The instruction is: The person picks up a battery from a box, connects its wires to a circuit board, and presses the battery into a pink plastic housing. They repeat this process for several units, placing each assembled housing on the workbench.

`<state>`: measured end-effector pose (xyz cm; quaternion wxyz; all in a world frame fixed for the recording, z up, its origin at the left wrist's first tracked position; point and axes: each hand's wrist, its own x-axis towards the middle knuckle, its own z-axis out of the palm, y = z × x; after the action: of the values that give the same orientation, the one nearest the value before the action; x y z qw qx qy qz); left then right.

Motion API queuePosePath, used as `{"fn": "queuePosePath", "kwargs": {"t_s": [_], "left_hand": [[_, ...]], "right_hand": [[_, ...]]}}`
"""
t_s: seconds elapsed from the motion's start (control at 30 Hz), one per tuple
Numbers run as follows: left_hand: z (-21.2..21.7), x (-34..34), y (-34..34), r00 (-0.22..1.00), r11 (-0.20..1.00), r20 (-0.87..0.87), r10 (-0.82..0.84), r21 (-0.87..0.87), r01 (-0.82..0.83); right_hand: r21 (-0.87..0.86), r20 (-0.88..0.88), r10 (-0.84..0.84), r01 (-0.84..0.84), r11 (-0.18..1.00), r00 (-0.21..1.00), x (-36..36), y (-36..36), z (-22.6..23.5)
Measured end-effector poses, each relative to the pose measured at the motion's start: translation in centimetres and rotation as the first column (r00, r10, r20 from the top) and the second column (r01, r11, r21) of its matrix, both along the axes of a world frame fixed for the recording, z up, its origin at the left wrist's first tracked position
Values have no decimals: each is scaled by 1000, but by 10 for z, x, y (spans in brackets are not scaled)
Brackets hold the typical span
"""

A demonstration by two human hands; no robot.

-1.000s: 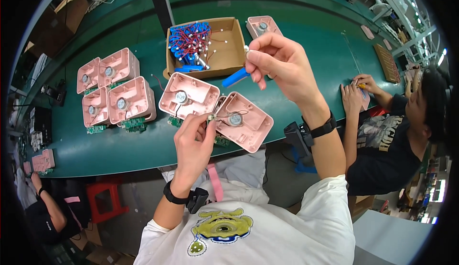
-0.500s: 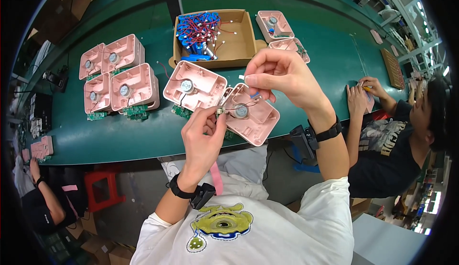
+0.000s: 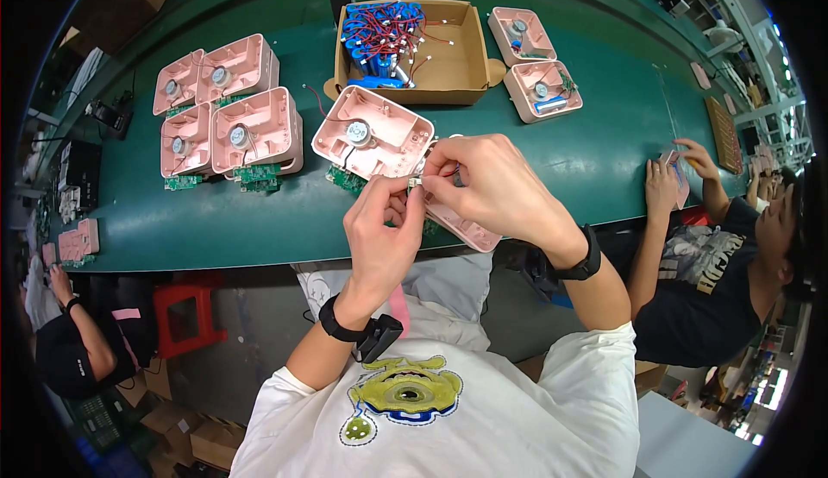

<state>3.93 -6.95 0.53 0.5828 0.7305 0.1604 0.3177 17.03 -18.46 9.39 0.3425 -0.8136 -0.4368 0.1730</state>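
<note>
My left hand [image 3: 386, 228] is closed in a pinch on a small circuit board with a white socket [image 3: 415, 182], mostly hidden by the fingers. Against it, the fingertips of my right hand [image 3: 500, 189] pinch a white wire plug, largely covered; a bit of red wire shows beside them. Under my hands lies a pink plastic shell [image 3: 473, 229], its speaker almost wholly hidden by the right hand. Just left of it rests another tilted pink shell [image 3: 392, 126] with a round speaker [image 3: 357, 135] and a green circuit board [image 3: 345, 178] at its lower edge.
A cardboard box [image 3: 448, 97] of blue battery packs [image 3: 366, 47] with red and black wires stands behind. Several pink shells [image 3: 259, 133] sit at left, two more [image 3: 565, 88] at back right on the green table [image 3: 604, 167]. Co-workers sit at both sides; one's hand [image 3: 660, 186] is at right.
My right hand has come down and left with the white plug, meeting the left hand's fingertips. The whole view has shifted slightly. The right-hand back shells now show fully, one holding a blue battery.
</note>
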Motion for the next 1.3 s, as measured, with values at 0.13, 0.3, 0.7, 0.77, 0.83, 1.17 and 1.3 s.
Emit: {"fn": "queuePosePath", "kwargs": {"t_s": [0.13,0.3,0.7,0.77,0.83,1.17,1.3], "left_hand": [[2,0,-1,1000,1000,2,-2,1,2],[4,1,-1,1000,999,-5,6,45,-6],[7,4,-4,999,975,28,41,217,-46],[7,4,-4,996,938,54,77,336,-90],[7,2,-4,996,945,51,69,317,-81],[7,2,-3,999,933,49,10,358,-27],[6,4,0,999,945,46,4,326,-19]], "right_hand": [[1,3,-12,12,1000,1000,-4,-2,-2],[25,-27,-45,45,999,999,-6,-4,-1],[6,-85,-94,94,996,992,-13,-1,4],[-10,-91,-101,101,995,991,-16,-1,3],[15,-111,-105,107,994,988,-17,-1,1],[24,30,-120,119,993,992,-19,0,-10],[24,60,-134,133,991,989,-16,-3,-7]]}}
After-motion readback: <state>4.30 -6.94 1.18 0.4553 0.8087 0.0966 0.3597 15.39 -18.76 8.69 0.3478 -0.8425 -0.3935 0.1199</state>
